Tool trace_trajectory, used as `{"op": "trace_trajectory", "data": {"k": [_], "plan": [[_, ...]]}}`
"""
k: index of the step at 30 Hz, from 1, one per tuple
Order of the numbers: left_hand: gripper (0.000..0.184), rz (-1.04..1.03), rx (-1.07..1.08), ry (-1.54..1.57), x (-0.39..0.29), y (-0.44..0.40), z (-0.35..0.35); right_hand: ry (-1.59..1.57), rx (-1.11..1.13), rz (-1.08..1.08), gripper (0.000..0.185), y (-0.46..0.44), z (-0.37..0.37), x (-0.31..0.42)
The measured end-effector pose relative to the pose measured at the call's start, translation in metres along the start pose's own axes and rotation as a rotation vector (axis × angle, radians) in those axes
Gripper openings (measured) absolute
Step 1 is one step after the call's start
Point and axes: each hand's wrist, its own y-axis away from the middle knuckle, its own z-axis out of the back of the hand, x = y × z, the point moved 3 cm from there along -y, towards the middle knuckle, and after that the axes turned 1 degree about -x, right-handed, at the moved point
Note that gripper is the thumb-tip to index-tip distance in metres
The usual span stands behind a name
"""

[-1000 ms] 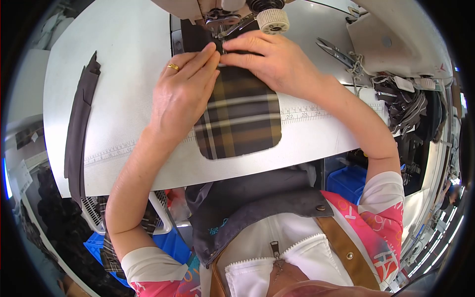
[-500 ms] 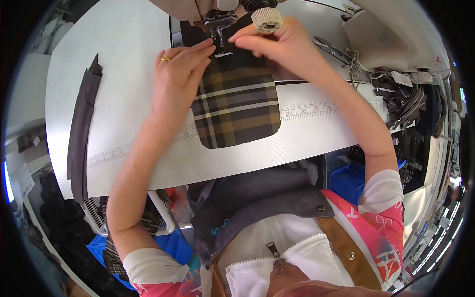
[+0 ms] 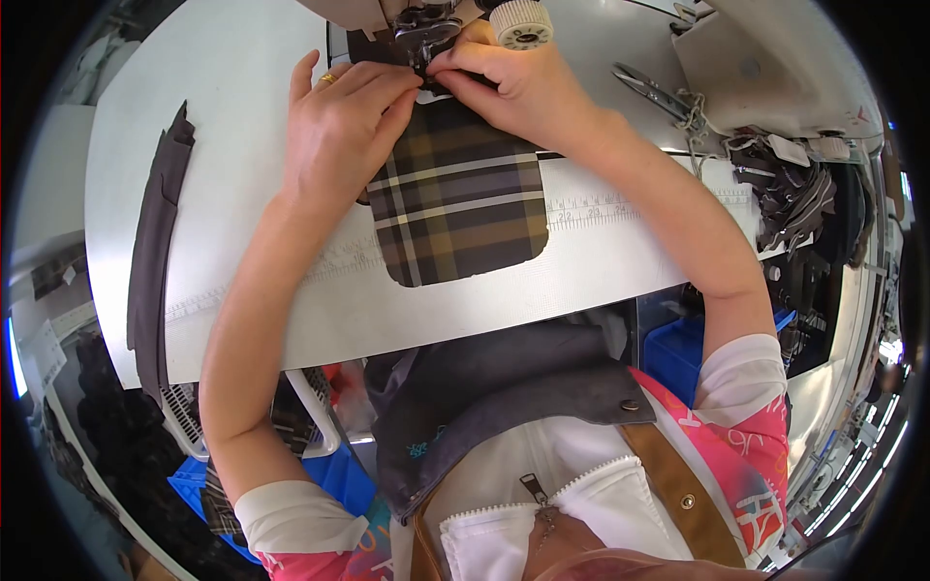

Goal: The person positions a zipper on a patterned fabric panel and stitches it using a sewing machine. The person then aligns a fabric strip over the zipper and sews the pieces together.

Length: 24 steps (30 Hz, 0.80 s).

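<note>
A plaid fabric piece (image 3: 465, 208) in brown, black and white, with rounded lower corners, lies flat on the sewing machine bed. Its far edge reaches the presser foot (image 3: 426, 70). My left hand (image 3: 349, 121) is at the fabric's upper left, thumb and fingertips closed together on its edge beside the foot, little finger raised. From the right, my right hand (image 3: 523, 87) pinches thumb and fingers together close to the needle area. Whatever is between those fingertips is too small to make out. Above hangs the sewing machine head with a white dial (image 3: 521, 24).
A dark folded fabric strip (image 3: 160, 242) lies on the table's left. Thread snips (image 3: 654, 95) rest by the machine's base at right, near a bundle of striped fabric scraps (image 3: 794, 194). A printed ruler (image 3: 601, 208) crosses the table. Blue bins (image 3: 673, 349) sit below.
My right hand has moved left to the presser foot and its fingertips have come together. My left hand has shifted slightly up and left, raising its little finger. The fabric has barely shifted.
</note>
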Motion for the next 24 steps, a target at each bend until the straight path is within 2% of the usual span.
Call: {"op": "trace_trajectory", "data": {"k": [6, 12, 15, 21, 24], "plan": [[0.006, 0.077, -0.004, 0.091, 0.003, -0.004, 0.000, -0.058, 0.015, 0.012, 0.012, 0.000, 0.003, -0.001], [0.009, 0.260, 0.033, 0.229, 0.005, -0.006, 0.001, -0.119, 0.040, -0.054, 0.013, -0.001, 0.005, -0.002], [0.009, 0.258, 0.042, 0.224, 0.004, -0.007, 0.002, -0.124, 0.033, -0.033, 0.013, -0.001, 0.006, 0.002], [0.009, -0.042, 0.010, 0.000, 0.000, 0.001, 0.002, 0.220, 0.095, 0.165, 0.014, 0.003, 0.010, 0.013], [0.009, -0.032, 0.016, -0.016, 0.000, 0.004, 0.002, 0.257, 0.067, 0.208, 0.015, 0.006, 0.011, 0.014]]}}
